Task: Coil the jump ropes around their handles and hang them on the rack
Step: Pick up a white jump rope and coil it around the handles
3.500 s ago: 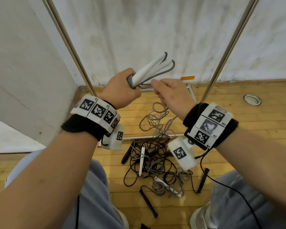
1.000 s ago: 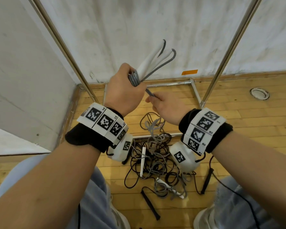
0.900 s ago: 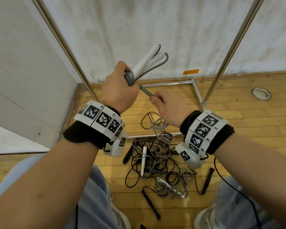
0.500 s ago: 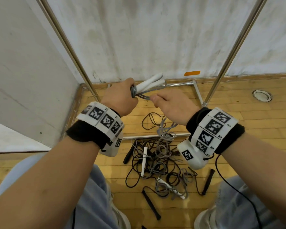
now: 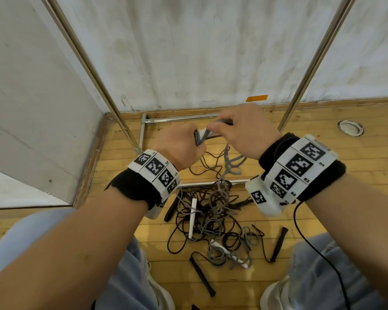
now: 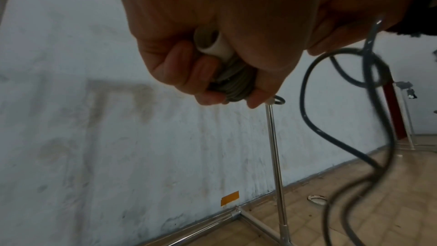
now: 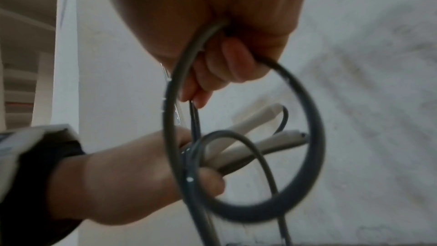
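Above the floor pile, between both hands — the grey jump rope (image 5: pixel 230 163) and its white handles (image 7: pixel 260 144).

The left hand (image 5: pixel 177 144) is fisted round the handles and the turns already wound there; the right hand (image 5: pixel 244 130), at 3 o'clock of it and almost touching, pinches a loop of the rope. Slack drops toward 6 o'clock into the tangled ropes (image 5: pixel 213 222) on the wooden floor (image 5: pixel 345 175) — the rack (image 5: pixel 309 63) posts rise at 11 and 1 o'clock.

Left hand (image 5: pixel 177 145) is gripping white plastic jump-rope handles (image 7: pixel 255 137); right hand (image 5: pixel 244 130) is pinching the grey rope cord (image 7: pixel 307 137), forearms raised.
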A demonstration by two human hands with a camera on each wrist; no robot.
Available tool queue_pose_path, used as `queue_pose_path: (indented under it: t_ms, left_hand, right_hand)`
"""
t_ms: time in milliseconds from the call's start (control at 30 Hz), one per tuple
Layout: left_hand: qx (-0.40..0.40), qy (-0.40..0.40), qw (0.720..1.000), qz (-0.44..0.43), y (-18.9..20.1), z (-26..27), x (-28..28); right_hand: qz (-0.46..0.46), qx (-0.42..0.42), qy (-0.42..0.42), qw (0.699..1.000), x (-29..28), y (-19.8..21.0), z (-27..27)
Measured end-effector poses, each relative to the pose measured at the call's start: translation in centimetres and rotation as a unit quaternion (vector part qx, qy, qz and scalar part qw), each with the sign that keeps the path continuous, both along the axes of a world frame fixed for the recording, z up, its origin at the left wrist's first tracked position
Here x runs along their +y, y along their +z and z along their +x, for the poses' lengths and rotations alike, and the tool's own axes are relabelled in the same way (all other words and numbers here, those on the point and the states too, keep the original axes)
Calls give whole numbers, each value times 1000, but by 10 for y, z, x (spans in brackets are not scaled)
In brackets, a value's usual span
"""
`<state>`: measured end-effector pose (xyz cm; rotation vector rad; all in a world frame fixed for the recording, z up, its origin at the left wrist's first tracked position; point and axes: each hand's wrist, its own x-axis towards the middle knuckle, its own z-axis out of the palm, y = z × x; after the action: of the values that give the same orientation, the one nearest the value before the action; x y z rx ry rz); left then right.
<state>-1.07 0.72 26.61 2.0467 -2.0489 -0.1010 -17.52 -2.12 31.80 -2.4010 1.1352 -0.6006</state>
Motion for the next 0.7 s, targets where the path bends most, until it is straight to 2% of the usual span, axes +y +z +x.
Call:
queue_pose_path:
  t_ms: [200,300,433,533,700]
  left_hand:
    - [-59,-14,998,-8,3,-5,7]
    - [-62,-1,998,-1,5,-5,9]
    - [-47,-29,998,-12,12,-7,14]
    - [-9,-53,998,-27,21,-8,17]
    - [68,-87,994,-23,38,-2,19]
  right_hand:
    - [-56,46,-127,989,-19,-2,-8]
    - [-43,39,-109,992,-21,-7,-5]
    - [14,-20,-60,998,-28,-6,-8]
    - [64,-68,-49,994,-34,-1,-15]
    - [109,-65,-50,991,-45,5,-29]
